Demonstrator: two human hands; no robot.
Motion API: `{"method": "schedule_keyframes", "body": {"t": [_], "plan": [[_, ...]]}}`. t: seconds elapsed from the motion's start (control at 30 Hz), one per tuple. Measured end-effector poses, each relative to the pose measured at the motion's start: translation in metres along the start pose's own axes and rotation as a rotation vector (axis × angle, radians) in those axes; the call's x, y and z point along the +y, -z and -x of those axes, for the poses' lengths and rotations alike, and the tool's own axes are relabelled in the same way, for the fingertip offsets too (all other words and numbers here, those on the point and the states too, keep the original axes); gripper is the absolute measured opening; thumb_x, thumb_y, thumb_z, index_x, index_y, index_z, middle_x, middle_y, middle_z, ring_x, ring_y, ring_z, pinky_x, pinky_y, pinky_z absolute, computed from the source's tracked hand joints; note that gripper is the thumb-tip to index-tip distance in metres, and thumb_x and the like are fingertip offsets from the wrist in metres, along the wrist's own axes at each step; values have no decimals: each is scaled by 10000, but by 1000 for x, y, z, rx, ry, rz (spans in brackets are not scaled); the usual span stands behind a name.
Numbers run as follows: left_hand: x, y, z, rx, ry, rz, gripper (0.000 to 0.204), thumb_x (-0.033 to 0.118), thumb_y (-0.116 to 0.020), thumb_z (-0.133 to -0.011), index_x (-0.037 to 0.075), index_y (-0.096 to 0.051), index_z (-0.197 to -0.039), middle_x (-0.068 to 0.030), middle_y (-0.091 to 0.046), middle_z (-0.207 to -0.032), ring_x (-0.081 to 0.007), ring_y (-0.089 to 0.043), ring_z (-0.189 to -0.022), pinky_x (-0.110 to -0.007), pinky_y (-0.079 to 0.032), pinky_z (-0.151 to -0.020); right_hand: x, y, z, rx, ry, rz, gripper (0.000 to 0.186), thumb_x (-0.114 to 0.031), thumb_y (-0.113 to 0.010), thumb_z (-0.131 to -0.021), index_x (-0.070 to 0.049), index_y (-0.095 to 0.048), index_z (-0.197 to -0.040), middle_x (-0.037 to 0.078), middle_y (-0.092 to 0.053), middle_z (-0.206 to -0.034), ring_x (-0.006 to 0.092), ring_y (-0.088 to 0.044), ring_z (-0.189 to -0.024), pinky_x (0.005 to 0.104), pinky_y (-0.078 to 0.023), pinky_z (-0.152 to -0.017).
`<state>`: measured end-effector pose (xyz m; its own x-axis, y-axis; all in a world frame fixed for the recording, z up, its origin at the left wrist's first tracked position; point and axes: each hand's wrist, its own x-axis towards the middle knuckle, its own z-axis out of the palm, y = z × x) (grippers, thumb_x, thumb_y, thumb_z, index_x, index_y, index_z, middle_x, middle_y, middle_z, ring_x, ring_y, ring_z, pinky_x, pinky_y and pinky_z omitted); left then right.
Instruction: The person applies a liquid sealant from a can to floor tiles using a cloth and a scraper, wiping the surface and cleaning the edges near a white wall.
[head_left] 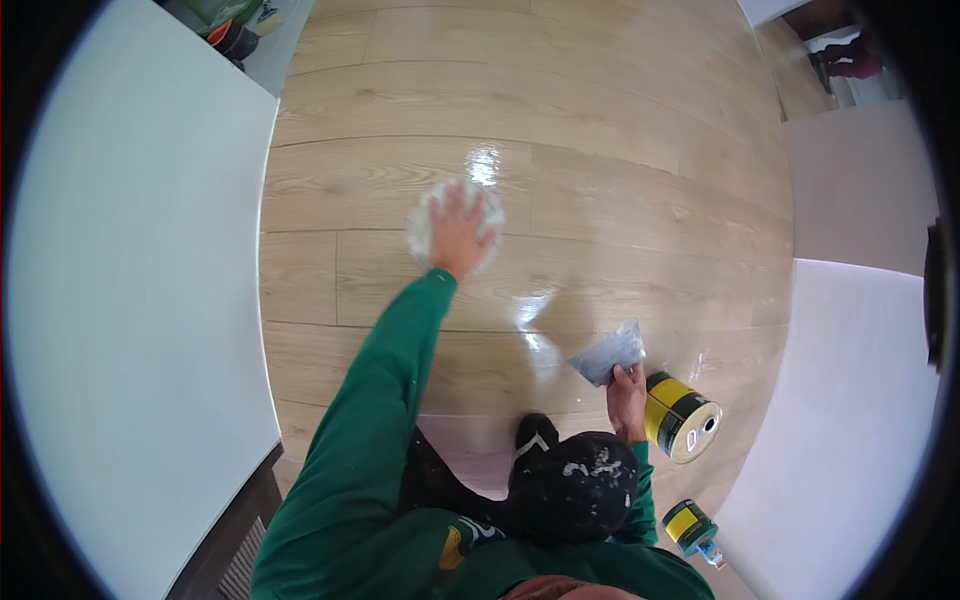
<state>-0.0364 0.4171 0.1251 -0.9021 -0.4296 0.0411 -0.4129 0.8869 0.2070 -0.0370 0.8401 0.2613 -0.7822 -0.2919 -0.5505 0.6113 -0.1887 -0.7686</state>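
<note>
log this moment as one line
left hand: spread on white pad | right hand: holding grey scraper | yellow-black can: beside right hand

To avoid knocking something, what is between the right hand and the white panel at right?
In the head view: a yellow-and-black can, then floor, between the right hand and the white panel.

Seeing a white wall (140,270) at nine o'clock, a dark fixture (935,297) at three, a green container (212,12) and orange-black pot (236,40) near eleven.
</note>
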Motion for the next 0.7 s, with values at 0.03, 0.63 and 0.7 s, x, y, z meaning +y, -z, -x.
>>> {"method": "schedule_keyframes", "body": {"t": [0.03,0.63,0.7], "plan": [[38,-2,16,-35,-88,14,758,579,-508,-1027,182,-386,-1661,-203,-284,-1736,-397,-235,-1613,-662,-117,-1282,-3,12,6,30,10,-5,600,56,-565,-1011,-36,-391,-1578,117,-524,-1542,266,-516,-1410,452,-393,-1205],[-164,30,169,263,841,-134,702,524,-549,-1035,130,-472,-1611,-210,-326,-1714,-388,-251,-1606,-565,-127,-1311,0,-171,-311,-93,583,1501,691,-355,-909,-750,19,-520,-1183,303,-686,-1140,487,-657,-1112,537,-545,-907],[-157,28,164,254,824,-139,709,518,-543,-1040,135,-442,-1628,-208,-319,-1718,-384,-245,-1608,-567,-127,-1309,-12,-206,-348,34,653,1562,743,-354,-914,-735,10,-533,-1259,313,-688,-1140,489,-666,-1106,537,-549,-914]]}}
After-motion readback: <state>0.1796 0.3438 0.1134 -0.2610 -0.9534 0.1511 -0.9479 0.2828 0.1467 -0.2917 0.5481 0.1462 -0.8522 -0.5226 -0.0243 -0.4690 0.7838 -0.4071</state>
